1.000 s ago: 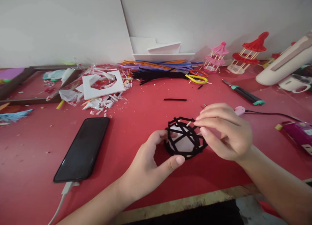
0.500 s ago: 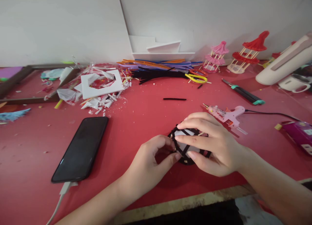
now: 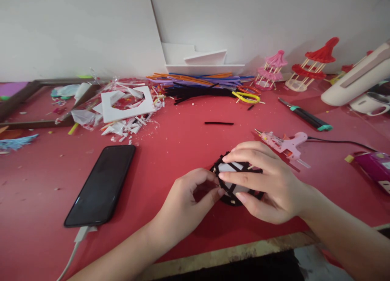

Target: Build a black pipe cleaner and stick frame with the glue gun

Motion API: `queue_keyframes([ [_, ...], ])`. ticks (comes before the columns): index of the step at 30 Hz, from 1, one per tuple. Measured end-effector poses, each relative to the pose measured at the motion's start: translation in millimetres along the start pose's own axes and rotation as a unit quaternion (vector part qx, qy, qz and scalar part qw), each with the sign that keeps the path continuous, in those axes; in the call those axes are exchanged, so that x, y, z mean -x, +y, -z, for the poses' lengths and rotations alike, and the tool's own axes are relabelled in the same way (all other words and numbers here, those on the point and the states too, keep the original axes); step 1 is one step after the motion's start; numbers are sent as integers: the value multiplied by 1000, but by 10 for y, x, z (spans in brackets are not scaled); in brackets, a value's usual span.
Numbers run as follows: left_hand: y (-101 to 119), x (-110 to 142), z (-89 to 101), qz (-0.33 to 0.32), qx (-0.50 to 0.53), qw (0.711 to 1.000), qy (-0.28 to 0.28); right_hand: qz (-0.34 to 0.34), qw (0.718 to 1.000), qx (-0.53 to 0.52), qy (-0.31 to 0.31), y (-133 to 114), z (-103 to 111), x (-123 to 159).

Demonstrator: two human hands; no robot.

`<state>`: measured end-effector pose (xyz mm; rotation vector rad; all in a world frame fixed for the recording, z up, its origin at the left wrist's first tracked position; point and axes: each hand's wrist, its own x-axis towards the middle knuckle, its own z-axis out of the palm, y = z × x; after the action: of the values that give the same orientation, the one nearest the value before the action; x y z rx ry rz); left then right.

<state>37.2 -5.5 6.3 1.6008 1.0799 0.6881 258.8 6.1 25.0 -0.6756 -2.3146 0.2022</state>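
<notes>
A small round frame of black pipe cleaners and pale sticks (image 3: pixel 234 187), with a white base showing through its crossed strips, sits near the table's front edge. My left hand (image 3: pixel 190 199) pinches its left rim between thumb and fingers. Over its top and right side curves my right hand (image 3: pixel 268 179), fingertips on the black strips. Part of the frame is hidden under the right hand. A pink glue gun (image 3: pixel 283 143) lies just beyond that hand, and a short black pipe cleaner piece (image 3: pixel 219 123) lies farther back.
Left is a black phone (image 3: pixel 100 185) on a cable. Foam scraps (image 3: pixel 128 104) pile behind it. Bundled pipe cleaners (image 3: pixel 201 84) and yellow-handled scissors (image 3: pixel 246 97) lie at the back. Right are a cutter (image 3: pixel 307 116), a pink model (image 3: pixel 269 70), a red model (image 3: pixel 312 65) and a cup (image 3: pixel 368 103).
My right hand has come down and left from the frame's right side onto its top. The frame has tilted and shifted slightly nearer. The glue gun has come into view.
</notes>
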Motion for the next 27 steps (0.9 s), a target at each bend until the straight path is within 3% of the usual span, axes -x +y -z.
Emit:
queue_keyframes([
  [20,11,-14,-6,10,5,1000,-3,-9,999,-42,-24,48,-17,26],
  [27,9,-2,5,11,1,1000,-10,-1,1000,-10,-22,37,-16,9],
])
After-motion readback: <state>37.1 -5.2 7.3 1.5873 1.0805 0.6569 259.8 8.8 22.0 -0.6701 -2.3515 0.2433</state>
